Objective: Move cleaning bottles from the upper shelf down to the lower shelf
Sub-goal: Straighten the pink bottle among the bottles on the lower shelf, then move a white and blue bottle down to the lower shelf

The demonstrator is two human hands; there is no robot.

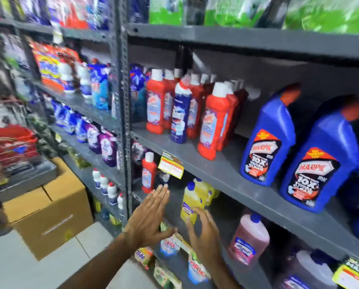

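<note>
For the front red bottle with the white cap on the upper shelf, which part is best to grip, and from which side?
Probably the red bottle is best gripped around its body just below the white cap, coming from the open front of the upper shelf. It stands upright at the front of its row, with more bottles close behind, so only the front and sides are free.

The single head-worn camera looked forward and down, tilted. It sat close to the grey metal shelving rack (216, 167), angled along it leftward.
</note>
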